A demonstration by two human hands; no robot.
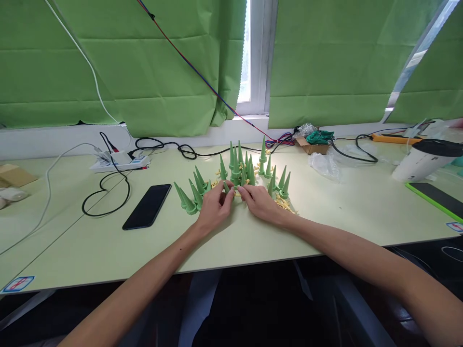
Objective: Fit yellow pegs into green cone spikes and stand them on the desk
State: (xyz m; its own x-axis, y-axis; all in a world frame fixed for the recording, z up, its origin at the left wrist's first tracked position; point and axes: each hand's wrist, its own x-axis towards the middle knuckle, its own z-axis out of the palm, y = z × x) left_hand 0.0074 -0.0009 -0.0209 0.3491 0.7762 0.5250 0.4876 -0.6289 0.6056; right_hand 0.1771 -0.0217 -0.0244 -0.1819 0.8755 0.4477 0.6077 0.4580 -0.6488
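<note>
Fingers [228, 200] of my left hand [212, 206] pinch a green cone [226, 187]; my right hand [259, 200], I can't tell; unreadable mark on coffee cup [419, 164].

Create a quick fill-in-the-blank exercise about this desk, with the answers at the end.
1. The cone-shaped pieces around the left hand and right hand are coloured ____.
2. The small pieces strewn among them are pale ____.
3. The all-black phone lies nearer the ____ hand.
4. The lid on the white cup is ____.

Answers: green; yellow; left; black.
</note>
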